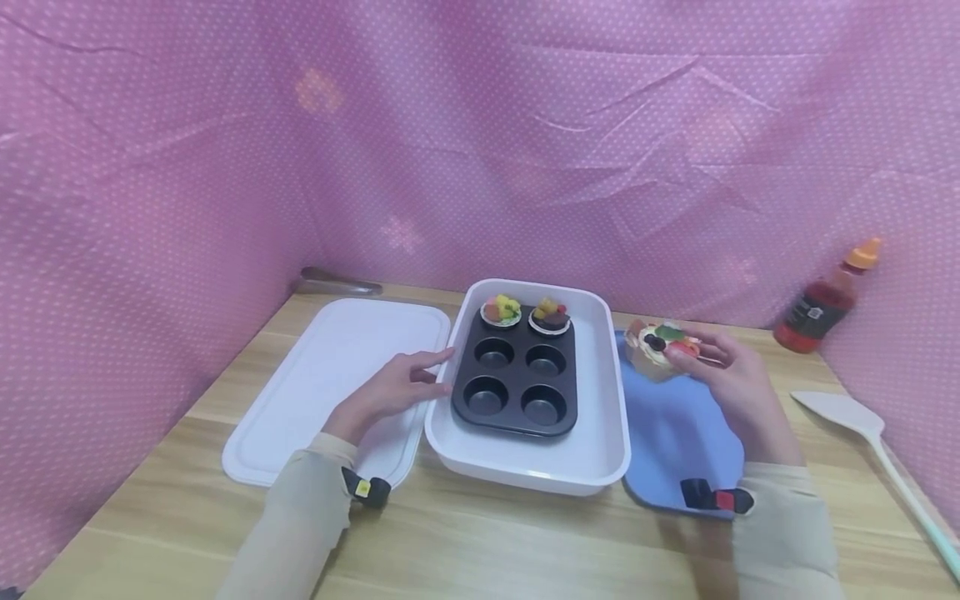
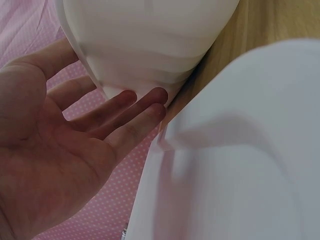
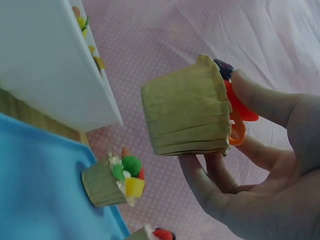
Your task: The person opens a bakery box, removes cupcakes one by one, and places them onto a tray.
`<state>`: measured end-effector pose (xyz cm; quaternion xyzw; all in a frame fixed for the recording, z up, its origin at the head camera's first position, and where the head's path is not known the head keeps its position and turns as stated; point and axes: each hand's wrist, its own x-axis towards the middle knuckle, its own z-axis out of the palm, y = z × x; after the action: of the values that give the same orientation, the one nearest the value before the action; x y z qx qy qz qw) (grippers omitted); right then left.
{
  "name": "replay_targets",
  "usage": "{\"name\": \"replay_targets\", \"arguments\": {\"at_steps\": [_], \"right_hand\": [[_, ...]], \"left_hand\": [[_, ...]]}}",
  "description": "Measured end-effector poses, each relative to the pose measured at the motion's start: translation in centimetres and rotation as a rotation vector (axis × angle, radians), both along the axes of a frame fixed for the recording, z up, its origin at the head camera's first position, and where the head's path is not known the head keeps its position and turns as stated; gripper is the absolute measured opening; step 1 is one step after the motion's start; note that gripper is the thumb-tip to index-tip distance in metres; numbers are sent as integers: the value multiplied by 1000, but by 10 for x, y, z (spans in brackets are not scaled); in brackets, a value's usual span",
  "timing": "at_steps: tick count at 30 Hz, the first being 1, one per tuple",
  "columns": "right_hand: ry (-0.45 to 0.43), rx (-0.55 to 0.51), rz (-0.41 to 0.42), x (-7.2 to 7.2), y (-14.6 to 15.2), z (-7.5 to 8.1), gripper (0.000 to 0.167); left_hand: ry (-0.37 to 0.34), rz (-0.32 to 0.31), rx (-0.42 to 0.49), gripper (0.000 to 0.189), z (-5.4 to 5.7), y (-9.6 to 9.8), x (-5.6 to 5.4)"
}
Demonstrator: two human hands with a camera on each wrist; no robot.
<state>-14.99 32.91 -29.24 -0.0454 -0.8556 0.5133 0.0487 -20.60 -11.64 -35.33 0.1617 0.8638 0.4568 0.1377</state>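
While the right grip [image 1: 738, 379] pinches a cupcake [image 1: 654, 362] above the blue tray [image 1: 675, 433], its thumb lies against the toppings [image 3: 242, 105] and its fingertips against the paper cup [image 3: 185, 110], probably to spare the sides from squashing. Fairly spread, the left grip [image 1: 386, 387] sits at the white tray's [image 1: 525, 481] side, apparently touching, perhaps to steady it. That tray holds the pan [image 1: 517, 379]; two cupcakes [image 1: 501, 310] stand in its far wells, whose round shape likely keeps them upright.
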Motion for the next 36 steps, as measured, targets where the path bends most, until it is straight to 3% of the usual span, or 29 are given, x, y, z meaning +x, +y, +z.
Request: {"name": "replay_targets", "arguments": {"at_steps": [9,15,36], "right_hand": [[-96,-17,87,-6,6,-11,75],[-162,16,102,-8,11,-19,80],[-234,116,210,-15,30,-47,76]], "left_hand": [[-8,-6,-10,65,-1,0,-2],[-13,-1,-14,65,1,1,-3],[-29,-13,7,65,-1,-1,-4]]}}
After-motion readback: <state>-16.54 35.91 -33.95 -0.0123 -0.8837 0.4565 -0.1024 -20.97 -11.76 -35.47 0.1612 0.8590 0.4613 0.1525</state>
